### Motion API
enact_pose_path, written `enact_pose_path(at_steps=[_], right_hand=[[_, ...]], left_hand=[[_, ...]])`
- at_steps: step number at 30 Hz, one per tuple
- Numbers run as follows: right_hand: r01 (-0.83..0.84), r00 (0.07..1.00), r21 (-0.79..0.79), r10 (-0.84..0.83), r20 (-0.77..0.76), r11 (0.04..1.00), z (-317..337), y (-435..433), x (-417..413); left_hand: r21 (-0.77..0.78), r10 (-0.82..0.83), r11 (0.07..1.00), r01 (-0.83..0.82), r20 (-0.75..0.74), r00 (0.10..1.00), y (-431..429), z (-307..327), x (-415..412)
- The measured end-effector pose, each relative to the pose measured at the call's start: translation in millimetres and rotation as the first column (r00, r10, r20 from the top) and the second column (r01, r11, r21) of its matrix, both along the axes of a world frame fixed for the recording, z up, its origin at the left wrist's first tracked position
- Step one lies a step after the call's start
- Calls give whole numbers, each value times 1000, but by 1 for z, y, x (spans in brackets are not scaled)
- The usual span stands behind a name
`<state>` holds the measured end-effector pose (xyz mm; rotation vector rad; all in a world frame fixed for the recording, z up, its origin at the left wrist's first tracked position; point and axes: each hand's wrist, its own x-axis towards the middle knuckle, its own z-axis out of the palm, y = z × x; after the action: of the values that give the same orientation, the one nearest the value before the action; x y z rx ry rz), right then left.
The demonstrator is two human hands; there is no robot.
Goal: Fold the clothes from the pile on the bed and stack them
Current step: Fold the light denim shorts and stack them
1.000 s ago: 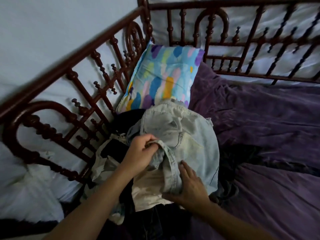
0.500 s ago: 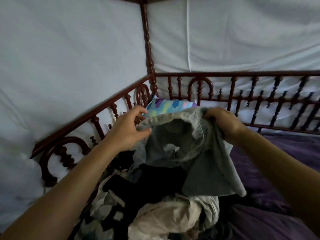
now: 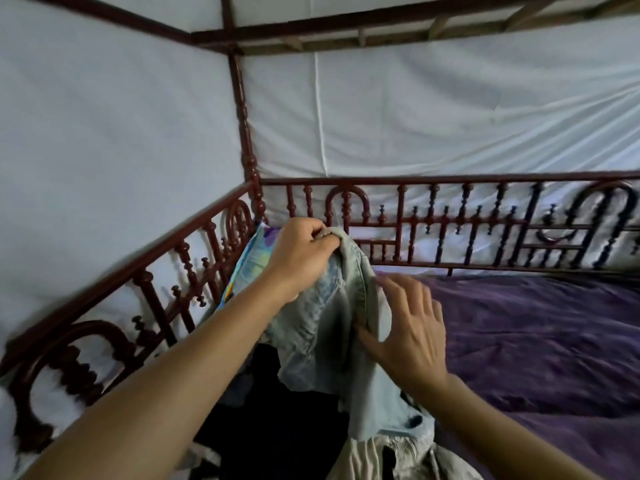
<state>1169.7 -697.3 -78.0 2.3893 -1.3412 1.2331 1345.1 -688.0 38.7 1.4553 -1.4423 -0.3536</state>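
As we hold it up, denim garment (image 3: 311, 334): hangs above the pile (image 3: 277, 427).
Our left hand (image 3: 301, 258): above the pile, grip bunched tight on the denim's top edge.
Our right hand (image 3: 412, 327): right of the pile, grip wide, fingers spread, thumb against the denim.
Pillow (image 3: 247, 265): behind the pile.
Purple bedcover (image 3: 536, 341): right of the pile.

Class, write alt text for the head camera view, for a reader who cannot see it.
A person's left hand grips the top of a pale blue denim garment, held above a pile of dark and beige clothes, while the open right hand touches its side. A purple bedspread lies to the right.
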Motion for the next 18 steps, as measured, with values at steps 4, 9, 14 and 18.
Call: enact_pose_path(at_steps=[4, 9, 14, 18], right_hand=[[31, 998, 65, -28, -48, 997, -12, 6, 2], [-283, 836, 582, -102, 539, 762, 70, -30, -37], [-255, 775, 149, 109, 623, 955, 148, -22, -32], [130, 974, -151, -155, -166, 980, 135, -9, -32]], left_hand=[[21, 12, 1000, -11, -15, 1000, 4, 8, 21], [4, -61, 998, 61, 54, 997, 18, 28, 48], [-117, -114, 988, 104, -76, 991, 17, 74, 55], [-151, 17, 989, -11, 36, 999, 14, 78, 65]])
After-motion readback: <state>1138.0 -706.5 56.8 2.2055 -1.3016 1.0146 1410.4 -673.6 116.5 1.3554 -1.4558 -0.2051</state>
